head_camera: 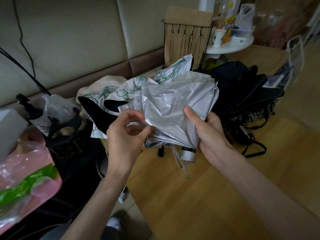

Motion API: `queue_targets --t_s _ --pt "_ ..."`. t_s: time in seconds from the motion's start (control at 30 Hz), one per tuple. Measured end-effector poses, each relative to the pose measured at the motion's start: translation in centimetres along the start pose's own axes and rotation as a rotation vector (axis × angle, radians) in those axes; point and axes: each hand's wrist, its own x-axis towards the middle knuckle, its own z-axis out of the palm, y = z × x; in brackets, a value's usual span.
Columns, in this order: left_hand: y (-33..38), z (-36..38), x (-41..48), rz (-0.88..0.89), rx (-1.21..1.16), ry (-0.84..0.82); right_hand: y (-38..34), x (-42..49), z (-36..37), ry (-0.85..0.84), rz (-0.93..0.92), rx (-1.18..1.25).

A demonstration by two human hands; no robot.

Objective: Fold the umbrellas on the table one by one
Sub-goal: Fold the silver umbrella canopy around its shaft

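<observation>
I hold a collapsed silver umbrella (174, 104) above the wooden table (216, 196), its silver handle (187, 154) pointing down toward me with a strap hanging from it. My right hand (207, 134) grips the bunched canopy near the handle, thumb laid across the fabric. My left hand (127, 130) pinches a loose fold of the silver canopy at its left edge. Behind lies a white umbrella with a green print and black lining (121, 94). A black umbrella (242, 94) sprawls half open at the right.
A black wire hook rack (185, 42) and a white round shelf with bottles (230, 44) stand at the back. A beige padded sofa back (69, 40) fills the left rear. A pink box (26, 179) under plastic and dark clutter sit at the left.
</observation>
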Motion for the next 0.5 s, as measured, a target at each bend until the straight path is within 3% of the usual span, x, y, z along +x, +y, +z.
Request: queue_targets --t_s 0.27,0.5 --pt "-0.37 0.23 -0.35 -0.010 -0.060 0.097 -0.33 0.11 -0.08 0.049 0.020 0.029" --pt "-0.60 0.12 -0.26 -0.081 -0.177 0.082 -0.55 0.12 0.13 0.066 0.037 0.049"
